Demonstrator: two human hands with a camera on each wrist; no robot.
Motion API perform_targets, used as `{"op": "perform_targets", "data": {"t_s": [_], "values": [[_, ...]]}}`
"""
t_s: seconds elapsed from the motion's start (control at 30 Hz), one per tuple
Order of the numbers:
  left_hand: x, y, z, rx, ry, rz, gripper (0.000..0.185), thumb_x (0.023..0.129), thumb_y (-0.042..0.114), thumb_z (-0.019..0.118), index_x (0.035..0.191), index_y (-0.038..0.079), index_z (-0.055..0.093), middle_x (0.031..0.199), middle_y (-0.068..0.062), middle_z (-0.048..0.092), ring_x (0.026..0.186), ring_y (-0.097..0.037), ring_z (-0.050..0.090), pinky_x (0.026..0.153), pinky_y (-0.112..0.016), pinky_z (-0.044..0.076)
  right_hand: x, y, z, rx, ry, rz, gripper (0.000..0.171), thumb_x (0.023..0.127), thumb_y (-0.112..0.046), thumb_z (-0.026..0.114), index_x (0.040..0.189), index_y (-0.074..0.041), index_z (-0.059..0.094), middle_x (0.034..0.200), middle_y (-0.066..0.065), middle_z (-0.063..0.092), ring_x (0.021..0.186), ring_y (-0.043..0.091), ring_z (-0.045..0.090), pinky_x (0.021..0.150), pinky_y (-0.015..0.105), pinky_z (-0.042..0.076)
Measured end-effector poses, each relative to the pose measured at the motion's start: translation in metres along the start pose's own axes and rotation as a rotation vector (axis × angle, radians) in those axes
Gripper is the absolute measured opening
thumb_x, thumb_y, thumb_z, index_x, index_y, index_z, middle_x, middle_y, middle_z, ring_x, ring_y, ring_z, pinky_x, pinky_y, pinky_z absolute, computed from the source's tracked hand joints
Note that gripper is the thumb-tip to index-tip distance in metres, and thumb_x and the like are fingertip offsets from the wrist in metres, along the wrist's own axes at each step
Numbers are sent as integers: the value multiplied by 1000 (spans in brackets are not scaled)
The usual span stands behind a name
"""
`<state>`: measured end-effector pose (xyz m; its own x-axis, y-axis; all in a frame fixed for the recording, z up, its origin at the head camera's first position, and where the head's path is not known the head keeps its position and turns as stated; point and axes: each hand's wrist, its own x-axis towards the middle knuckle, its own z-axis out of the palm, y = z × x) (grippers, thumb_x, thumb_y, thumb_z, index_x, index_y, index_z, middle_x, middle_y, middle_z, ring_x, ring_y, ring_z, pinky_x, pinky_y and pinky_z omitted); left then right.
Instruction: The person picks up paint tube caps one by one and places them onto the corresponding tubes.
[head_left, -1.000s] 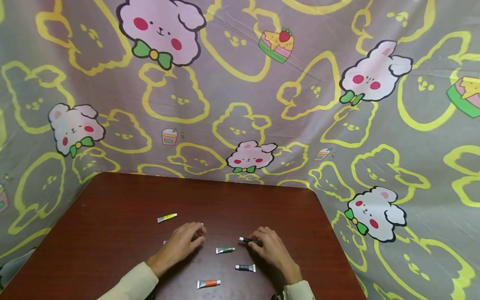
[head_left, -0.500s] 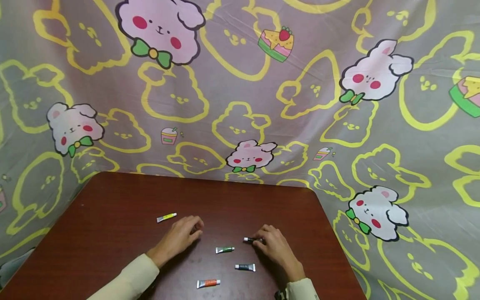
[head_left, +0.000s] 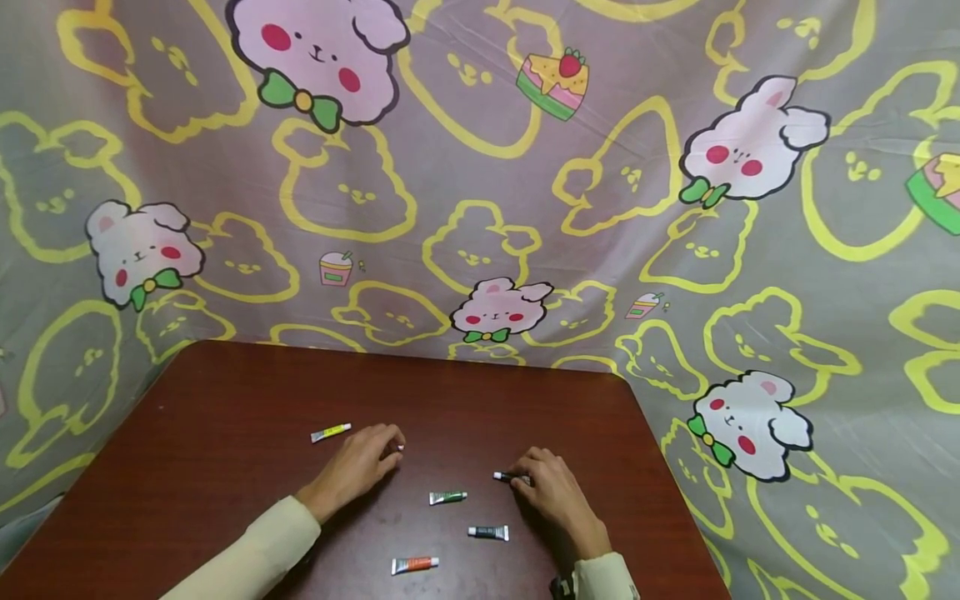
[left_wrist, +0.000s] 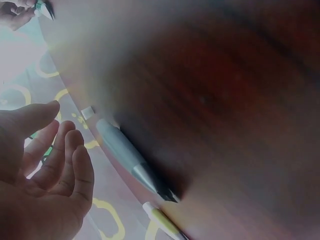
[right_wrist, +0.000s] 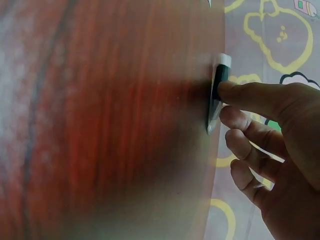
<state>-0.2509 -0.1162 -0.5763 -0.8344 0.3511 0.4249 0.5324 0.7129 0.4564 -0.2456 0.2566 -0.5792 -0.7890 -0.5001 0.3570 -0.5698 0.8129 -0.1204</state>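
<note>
My left hand hovers over the table with its fingers loosely bent. In the left wrist view a pale grey paint tube with a white cap lies beside its fingertips, apart from them; the head view mostly hides this tube behind the hand. Thumb and index finger of my right hand pinch a dark paint tube, white cap pointing left in the head view. Between the hands lies a green paint tube. A dark blue-black paint tube is nearer me, left of my right wrist.
On the brown table, a yellow paint tube lies left of my left hand. An orange paint tube is close to the front. A patterned cloth hangs around the table's back and sides.
My right hand has shifted slightly right, and the dark tube with it. My left hand has moved a little away from me and left. The tubes lying on the table look unmoved.
</note>
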Motion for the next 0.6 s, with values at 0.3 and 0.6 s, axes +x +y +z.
{"op": "perform_targets", "data": {"t_s": [0.3, 0.6], "values": [[6, -4, 2, 15, 1, 3, 24, 87, 4, 89, 99, 12, 71, 89, 1, 70, 83, -17, 68, 74, -36, 56, -3, 1, -1, -5, 11, -13, 19, 83, -15, 91, 99, -18, 82, 97, -5, 72, 88, 17, 65, 76, 38, 52], [12, -8, 3, 28, -16, -18, 21, 89, 4, 88, 98, 12, 70, 88, -1, 69, 82, -16, 66, 74, -36, 55, 7, -12, -1, 7, -8, -30, 19, 85, -20, 91, 101, -18, 82, 98, -5, 71, 92, 18, 66, 79, 38, 53]]}}
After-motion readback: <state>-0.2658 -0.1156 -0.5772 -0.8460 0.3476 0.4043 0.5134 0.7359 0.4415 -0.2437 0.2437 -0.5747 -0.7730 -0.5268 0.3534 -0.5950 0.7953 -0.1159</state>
